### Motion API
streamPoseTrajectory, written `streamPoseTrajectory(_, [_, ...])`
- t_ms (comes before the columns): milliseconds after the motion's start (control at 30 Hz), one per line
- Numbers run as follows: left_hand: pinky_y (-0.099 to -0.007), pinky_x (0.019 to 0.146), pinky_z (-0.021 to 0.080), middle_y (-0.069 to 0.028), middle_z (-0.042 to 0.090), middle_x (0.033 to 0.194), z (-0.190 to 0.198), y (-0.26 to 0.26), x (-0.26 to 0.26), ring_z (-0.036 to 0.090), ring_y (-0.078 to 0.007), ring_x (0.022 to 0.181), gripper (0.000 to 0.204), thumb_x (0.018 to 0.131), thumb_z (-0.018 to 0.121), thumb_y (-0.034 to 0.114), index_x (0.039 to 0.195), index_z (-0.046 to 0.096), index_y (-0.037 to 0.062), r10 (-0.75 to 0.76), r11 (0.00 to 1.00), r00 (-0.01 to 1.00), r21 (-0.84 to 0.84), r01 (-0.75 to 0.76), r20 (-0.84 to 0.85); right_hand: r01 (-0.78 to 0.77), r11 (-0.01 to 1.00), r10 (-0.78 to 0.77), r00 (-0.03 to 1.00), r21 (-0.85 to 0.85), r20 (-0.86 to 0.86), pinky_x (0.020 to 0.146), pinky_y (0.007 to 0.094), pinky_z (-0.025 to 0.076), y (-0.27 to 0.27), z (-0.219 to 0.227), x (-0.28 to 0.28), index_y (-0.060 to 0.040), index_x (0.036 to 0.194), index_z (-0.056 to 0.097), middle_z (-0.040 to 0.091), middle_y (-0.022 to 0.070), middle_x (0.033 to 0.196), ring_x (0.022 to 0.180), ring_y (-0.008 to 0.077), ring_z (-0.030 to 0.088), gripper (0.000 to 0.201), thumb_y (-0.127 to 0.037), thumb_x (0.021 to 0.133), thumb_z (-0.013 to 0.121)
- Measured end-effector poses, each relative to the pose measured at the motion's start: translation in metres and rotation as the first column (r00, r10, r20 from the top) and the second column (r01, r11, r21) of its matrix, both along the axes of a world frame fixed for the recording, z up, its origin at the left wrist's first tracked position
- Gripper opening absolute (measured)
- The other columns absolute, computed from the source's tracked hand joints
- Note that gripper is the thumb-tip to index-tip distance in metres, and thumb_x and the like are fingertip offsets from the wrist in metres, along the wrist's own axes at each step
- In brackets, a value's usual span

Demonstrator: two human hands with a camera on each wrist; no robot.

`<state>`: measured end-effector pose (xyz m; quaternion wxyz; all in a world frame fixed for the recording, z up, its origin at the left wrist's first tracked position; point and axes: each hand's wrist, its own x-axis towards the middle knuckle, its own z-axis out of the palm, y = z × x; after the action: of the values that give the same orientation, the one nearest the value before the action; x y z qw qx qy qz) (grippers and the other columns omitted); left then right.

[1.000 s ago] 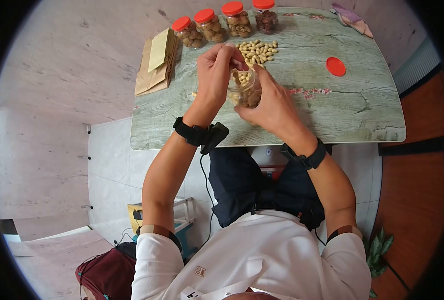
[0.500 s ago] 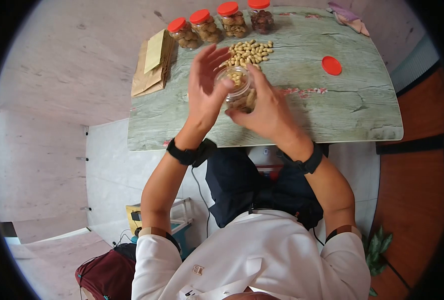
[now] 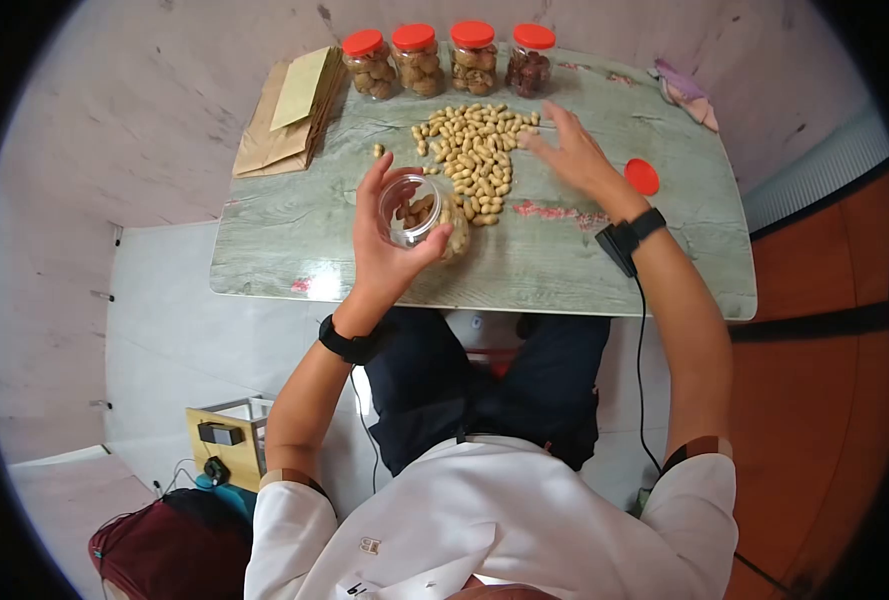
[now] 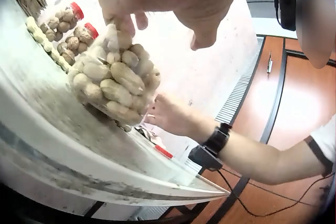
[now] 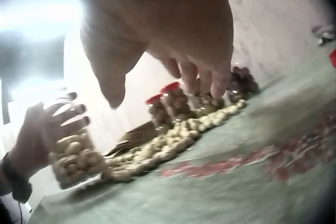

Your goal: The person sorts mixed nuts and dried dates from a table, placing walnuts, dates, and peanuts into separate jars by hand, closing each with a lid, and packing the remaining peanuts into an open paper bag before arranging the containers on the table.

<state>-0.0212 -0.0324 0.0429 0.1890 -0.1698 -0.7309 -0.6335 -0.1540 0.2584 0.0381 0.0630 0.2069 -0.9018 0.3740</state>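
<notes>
My left hand (image 3: 379, 235) grips a clear plastic jar (image 3: 454, 240) around its upper part, thumb on the near side and fingers on the far side. The jar is lidless and tilted, with peanuts in the shell (image 4: 123, 85) visible through its wall in the left wrist view. Just beyond it, a loose heap of peanuts (image 3: 479, 150) spreads over the table. At the heap's right edge my right hand (image 3: 579, 160) hovers with fingers extended and thumb apart, holding nothing. In the right wrist view its fingers (image 5: 189, 74) stretch out above the row of peanuts.
Filled jars with red lids, among them one jar of walnuts (image 3: 416, 65) and one of dark red fruit (image 3: 531, 70), line the table's back edge. Brown paper bags (image 3: 279, 130) lie at the left. A red lid (image 3: 641, 177) lies right, a cloth (image 3: 686, 95) in the back right corner.
The jar has passed from my right hand to my left, and has come left and nearer. My right hand has let go and moved right, beside the heap, which shows more fully.
</notes>
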Motion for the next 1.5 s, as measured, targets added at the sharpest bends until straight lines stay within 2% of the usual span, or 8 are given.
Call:
streamPoseTrajectory(33, [-0.0416,0.111,0.047,-0.0165,0.056,0.140,-0.002,0.000,0.000,0.058,-0.0257,0.130,0.099,0.075,0.087,0.009,0.157,0.032,0.0052,0.008,1.000,1.000,0.008,-0.008,-0.018,0.148,0.988,-0.145,0.987,-0.054,0.064,0.121,0.0465,0.034,0.002,-0.009,-0.017,0.0090,0.155,0.033,0.041,0.0333,0.155,0.147,0.0432,0.039,0.095,-0.059,0.096,0.062])
streamPoseTrajectory(133, [-0.0420,0.109,0.049,-0.0170,0.057,0.138,-0.011,-0.001,-0.003,0.060,-0.0265,0.128,0.103,0.073,0.089,0.013,0.157,0.031,0.0053,0.057,0.998,0.997,0.025,-0.055,-0.060,0.210,0.976,-0.214,0.973,0.063,0.083,0.123,0.0474,0.031,-0.009,-0.023,-0.045,0.0095,0.156,0.030,0.037,0.0354,0.157,0.149,0.0437,0.036,0.101,-0.070,0.098,0.051])
streamPoseTrajectory(333, [-0.0393,0.107,0.050,-0.0179,0.060,0.138,-0.018,0.004,0.004,0.061,-0.0272,0.128,0.109,0.070,0.095,0.018,0.158,0.033,0.0050,0.094,0.995,0.976,-0.014,-0.099,-0.195,-0.085,0.981,0.081,0.996,0.177,0.031,0.124,0.0480,0.029,-0.059,-0.016,-0.031,0.0090,0.157,0.028,0.033,0.0333,0.160,0.151,0.0439,0.032,0.100,-0.066,0.096,0.058])
streamPoseTrajectory(500, [-0.0412,0.110,0.046,-0.0185,0.057,0.139,-0.017,-0.002,0.017,0.058,-0.0273,0.131,0.109,0.071,0.092,0.011,0.160,0.028,0.0067,0.105,0.994,0.976,-0.013,-0.109,-0.192,-0.072,0.957,0.120,0.980,0.281,-0.159,0.120,0.0484,0.035,-0.060,-0.031,-0.035,0.0028,0.152,0.042,0.044,0.0277,0.153,0.143,0.0435,0.041,0.083,-0.052,0.095,0.068])
streamPoseTrajectory(567, [-0.0407,0.110,0.045,-0.0186,0.058,0.139,-0.013,-0.005,0.021,0.058,-0.0275,0.130,0.109,0.071,0.092,0.012,0.160,0.028,0.0065,0.085,0.996,0.976,0.025,-0.082,-0.203,-0.026,0.944,0.111,0.964,0.329,-0.242,0.112,0.0486,0.041,-0.062,-0.031,-0.037,-0.0012,0.142,0.054,0.051,0.0227,0.143,0.131,0.0413,0.049,0.063,-0.040,0.095,0.070])
streamPoseTrajectory(800, [-0.0388,0.109,0.047,-0.0179,0.059,0.139,-0.016,-0.008,0.024,0.060,-0.0261,0.129,0.110,0.071,0.093,0.015,0.159,0.028,0.0064,0.072,0.997,0.988,0.009,-0.072,-0.133,0.029,0.915,0.127,0.926,0.402,-0.356,0.097,0.0476,0.050,-0.071,-0.027,-0.041,-0.0020,0.115,0.062,0.056,0.0165,0.123,0.116,0.0373,0.057,0.036,-0.031,0.095,0.071])
streamPoseTrajectory(1167, [-0.0386,0.105,0.053,-0.0174,0.061,0.137,-0.016,0.013,-0.003,0.064,-0.0265,0.124,0.110,0.071,0.096,0.017,0.158,0.030,0.0056,0.095,0.993,0.984,-0.057,-0.104,-0.152,0.057,0.877,0.127,0.930,0.477,-0.346,0.083,0.0509,0.056,-0.075,-0.021,-0.044,-0.0037,0.110,0.057,0.055,0.0184,0.116,0.101,0.0409,0.064,0.026,-0.023,0.095,0.067])
streamPoseTrajectory(1500, [-0.0367,0.103,0.053,-0.0154,0.060,0.137,-0.024,0.020,-0.010,0.064,-0.0252,0.123,0.109,0.070,0.096,0.020,0.157,0.033,0.0042,0.159,0.985,0.972,-0.040,-0.168,-0.173,0.027,0.933,0.116,0.921,0.358,-0.371,0.079,0.0539,0.053,-0.070,-0.017,-0.053,-0.0033,0.110,0.058,0.059,0.0209,0.109,0.093,0.0458,0.064,0.023,-0.023,0.100,0.063])
